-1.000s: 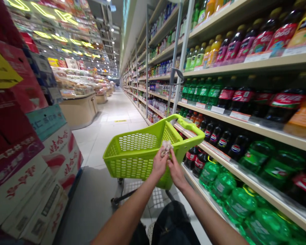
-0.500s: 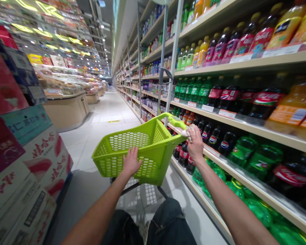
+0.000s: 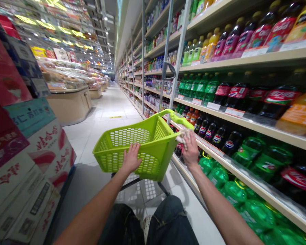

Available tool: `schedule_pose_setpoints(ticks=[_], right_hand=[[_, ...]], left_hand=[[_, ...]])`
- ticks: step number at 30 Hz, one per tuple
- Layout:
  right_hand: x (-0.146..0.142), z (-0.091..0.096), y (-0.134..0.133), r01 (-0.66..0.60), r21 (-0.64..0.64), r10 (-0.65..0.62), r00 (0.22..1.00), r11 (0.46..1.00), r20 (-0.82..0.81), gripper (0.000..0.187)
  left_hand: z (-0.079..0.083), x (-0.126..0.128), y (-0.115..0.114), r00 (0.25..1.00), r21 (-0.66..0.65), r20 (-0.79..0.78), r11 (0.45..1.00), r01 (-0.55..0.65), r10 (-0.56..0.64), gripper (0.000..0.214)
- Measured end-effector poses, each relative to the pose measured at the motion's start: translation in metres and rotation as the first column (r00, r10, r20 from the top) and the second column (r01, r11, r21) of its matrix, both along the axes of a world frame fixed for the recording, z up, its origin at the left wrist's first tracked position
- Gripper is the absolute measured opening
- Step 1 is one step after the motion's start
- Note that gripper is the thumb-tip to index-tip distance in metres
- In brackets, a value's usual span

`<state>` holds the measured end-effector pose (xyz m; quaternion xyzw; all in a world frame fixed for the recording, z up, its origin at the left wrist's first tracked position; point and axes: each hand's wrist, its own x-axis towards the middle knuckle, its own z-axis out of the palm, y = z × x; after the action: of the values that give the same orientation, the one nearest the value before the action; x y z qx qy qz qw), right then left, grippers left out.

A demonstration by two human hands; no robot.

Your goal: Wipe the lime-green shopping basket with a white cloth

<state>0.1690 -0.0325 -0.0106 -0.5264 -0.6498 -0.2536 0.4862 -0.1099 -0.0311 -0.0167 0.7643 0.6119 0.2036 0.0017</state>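
At the right end of the green shopping cart [image 3: 167, 153], below its handle [image 3: 180, 118], the right hand [image 3: 190, 148] has its fingers closed over a crumpled pale cloth [image 3: 185, 136], which touches the corner of the rim. To its left, the left hand [image 3: 132, 158] lies open on the near rim of the basket, fingers extended and slightly apart, the palm against the perforated side; how firmly it presses, I cannot tell. Between the 2 hands runs the near wall of the cart, and a perforated panel [image 3: 162, 127] stands inside near the handle end. Nearer, below the basket, are 2 knees in dark denim [image 3: 169, 217], over a pale tiled floor [image 3: 88, 177]. Close on the right, shelving [image 3: 247, 62] carries rows of drinks: dark bottles with round blue, red and white labels [image 3: 217, 136] just beyond the right hand, large green bottles [image 3: 233, 194] on the lowest level, red-labelled dark bottles [image 3: 279, 97] higher up, and pink-labelled bottles [image 3: 244, 39] above those. On the left, near side, printed cartons [image 3: 44, 139] are stacked. Farther off on the left stands a rounded counter [image 3: 68, 106] with packaged goods on it, while the aisle and shelves recede into the far distance.
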Motion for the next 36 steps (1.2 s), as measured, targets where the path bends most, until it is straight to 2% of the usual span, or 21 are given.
schedule_pose_setpoints(ticks=[2,3,7,9,11,14,15,16,18,22,24,26,29,31,33,36], right_hand=[[0.000,0.008,0.009,0.019,0.015,-0.018,0.999,1.000,-0.048,0.045],[-0.004,0.002,0.010,-0.009,0.018,0.010,0.999,1.000,-0.047,0.045],[-0.028,-0.065,-0.009,-0.220,0.000,0.220,0.974,0.975,0.047,0.047],[-0.028,-0.083,-0.020,-0.333,-0.086,0.341,0.934,0.939,0.110,0.046],[-0.016,-0.070,-0.021,-0.318,-0.069,0.322,0.945,0.946,0.059,0.046],[0.006,-0.020,-0.005,-0.096,0.114,0.112,0.984,0.989,-0.141,0.046],[0.008,-0.007,0.002,-0.058,0.143,0.082,0.983,0.988,-0.163,0.045],[0.007,0.000,0.008,-0.073,0.140,0.091,0.987,0.987,-0.130,0.045],[-0.005,-0.009,0.011,-0.143,0.124,0.145,0.989,0.982,-0.009,0.042],[-0.032,-0.072,-0.009,-0.299,0.024,0.283,0.923,0.954,0.262,0.038],[-0.032,-0.084,-0.020,-0.352,-0.030,0.340,0.876,0.936,0.341,0.037],[-0.024,-0.070,-0.023,-0.341,-0.012,0.327,0.890,0.940,0.318,0.039],[-0.015,-0.025,-0.013,-0.244,0.104,0.222,0.958,0.964,0.184,0.043],[-0.019,-0.007,-0.001,-0.236,0.126,0.211,0.960,0.963,0.184,0.043],[-0.029,-0.011,0.008,-0.261,0.108,0.229,0.943,0.959,0.244,0.040],[-0.046,-0.049,0.007,-0.328,0.046,0.290,0.886,0.944,0.362,0.034]], left_hand=[[0.000,0.000,-0.002,1.000,-0.012,-0.005,1.000,-0.006,0.006,0.068],[0.000,0.001,-0.002,1.000,-0.026,-0.012,1.000,-0.010,0.010,0.068],[0.005,0.001,-0.005,0.999,-0.077,-0.041,0.997,-0.027,0.024,0.069],[0.006,0.001,-0.006,0.998,-0.084,-0.049,0.996,-0.041,0.037,0.069],[0.006,0.002,-0.006,0.998,-0.082,-0.055,0.995,-0.049,0.044,0.069],[0.003,0.003,-0.007,0.997,-0.064,-0.054,0.997,-0.052,0.048,0.069],[0.003,0.004,-0.007,0.997,-0.060,-0.053,0.997,-0.053,0.050,0.069],[0.002,0.004,-0.008,0.997,-0.058,-0.051,0.997,-0.054,0.051,0.069],[0.002,0.003,-0.009,0.997,-0.059,-0.051,0.997,-0.052,0.049,0.069],[0.005,0.001,-0.011,0.997,-0.074,-0.061,0.996,-0.043,0.039,0.069],[0.006,-0.002,-0.012,0.997,-0.076,-0.070,0.996,-0.038,0.032,0.068],[0.004,-0.003,-0.012,0.996,-0.064,-0.082,0.998,-0.024,0.018,0.068],[-0.002,-0.004,-0.012,0.996,-0.015,-0.082,1.000,-0.023,0.022,0.070],[-0.005,-0.002,-0.013,0.996,0.003,-0.070,0.999,-0.054,0.054,0.073],[-0.005,-0.001,-0.013,0.995,-0.006,-0.082,0.998,-0.062,0.061,0.074],[-0.001,-0.004,-0.014,0.990,-0.034,-0.137,0.999,-0.010,0.006,0.074]])
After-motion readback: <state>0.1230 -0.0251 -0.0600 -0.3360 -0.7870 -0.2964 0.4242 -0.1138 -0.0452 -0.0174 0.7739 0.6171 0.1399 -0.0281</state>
